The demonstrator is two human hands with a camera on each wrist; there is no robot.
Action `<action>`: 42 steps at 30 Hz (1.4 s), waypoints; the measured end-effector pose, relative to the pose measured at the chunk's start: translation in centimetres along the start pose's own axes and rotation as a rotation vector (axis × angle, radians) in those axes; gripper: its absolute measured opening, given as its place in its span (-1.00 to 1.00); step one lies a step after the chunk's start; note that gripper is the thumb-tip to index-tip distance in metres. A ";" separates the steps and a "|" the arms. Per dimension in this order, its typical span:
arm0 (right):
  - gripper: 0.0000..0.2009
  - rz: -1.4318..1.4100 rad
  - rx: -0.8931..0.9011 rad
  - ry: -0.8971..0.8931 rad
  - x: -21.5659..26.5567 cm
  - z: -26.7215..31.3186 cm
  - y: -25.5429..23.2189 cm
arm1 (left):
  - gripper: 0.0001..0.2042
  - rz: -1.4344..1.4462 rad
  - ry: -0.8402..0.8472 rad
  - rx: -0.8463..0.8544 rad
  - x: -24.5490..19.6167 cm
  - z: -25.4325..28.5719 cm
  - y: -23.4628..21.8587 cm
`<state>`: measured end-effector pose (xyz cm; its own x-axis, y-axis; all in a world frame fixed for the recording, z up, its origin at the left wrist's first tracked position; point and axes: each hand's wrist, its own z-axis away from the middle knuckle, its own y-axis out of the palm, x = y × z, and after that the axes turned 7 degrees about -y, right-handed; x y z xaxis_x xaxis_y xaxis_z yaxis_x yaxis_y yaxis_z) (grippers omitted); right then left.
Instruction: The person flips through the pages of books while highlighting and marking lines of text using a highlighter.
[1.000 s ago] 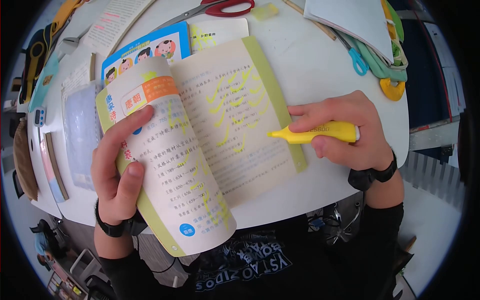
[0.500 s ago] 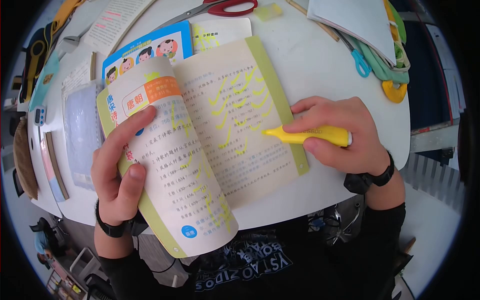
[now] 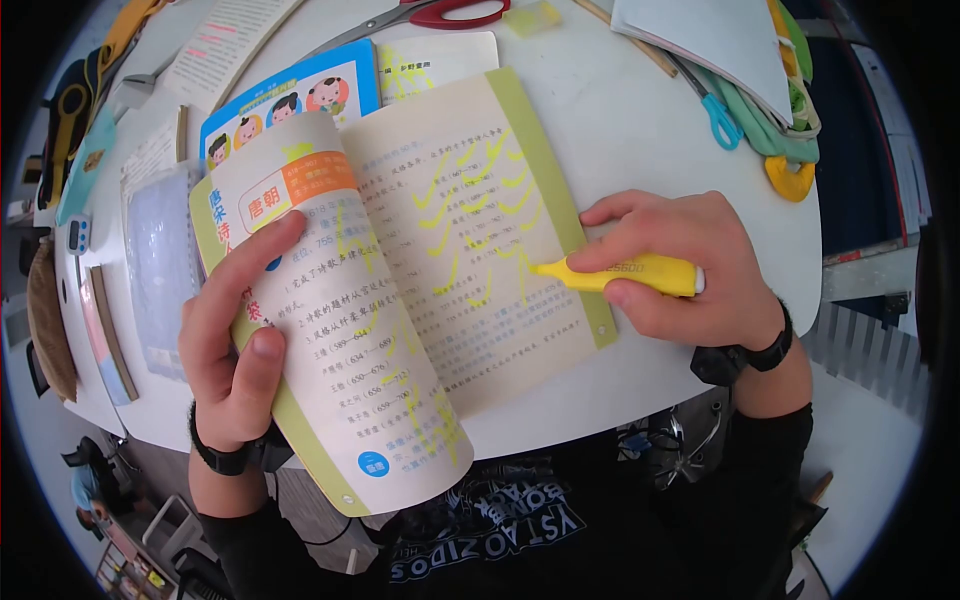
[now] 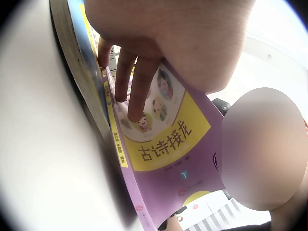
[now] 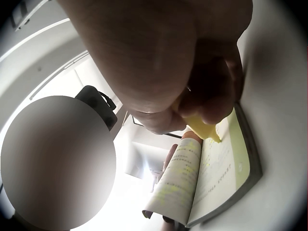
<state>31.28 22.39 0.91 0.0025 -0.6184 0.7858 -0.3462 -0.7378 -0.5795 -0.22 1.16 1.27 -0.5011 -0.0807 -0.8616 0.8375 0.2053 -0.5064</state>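
Observation:
An open book (image 3: pixel 480 340) with green page edges and yellow check marks spreads across the person's lap side of the table. Its left part is raised and bent, gripped by the left hand (image 3: pixel 232 360), thumb and index finger on the printed page. From the left wrist view, the other fingers (image 4: pixel 140 91) press against the book's purple cover (image 4: pixel 168 192). The right hand (image 3: pixel 695 265) pinches a yellow highlighter (image 3: pixel 635 274), its tip at the right page near the ends of the printed lines. In the right wrist view, the highlighter's yellow front end (image 5: pixel 204 129) points down at the page.
A blue book with cartoon faces (image 3: pixel 340 75) lies behind the open one. Red-handled scissors (image 3: pixel 455 14), a yellow translucent block (image 3: pixel 532 18), blue-handled scissors (image 3: pixel 722 122) and papers (image 3: pixel 705 45) lie farther back. A clear plastic case (image 3: pixel 160 270) stands at left.
The highlighter has moved left onto the page, then slightly right, and a fresh yellow stroke shows beside its tip. The left hand keeps its hold on the book.

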 end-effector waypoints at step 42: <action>-0.82 -0.125 0.059 0.054 1.3 0.2 -0.8 | -0.36 0.012 -0.031 -0.013 0.0 0.2 0.0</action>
<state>31.77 22.12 2.29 -0.0093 -0.5067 0.8621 -0.2905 -0.8235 -0.4872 -0.20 0.96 1.33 -0.4844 -0.1082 -0.8682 0.8402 0.2192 -0.4961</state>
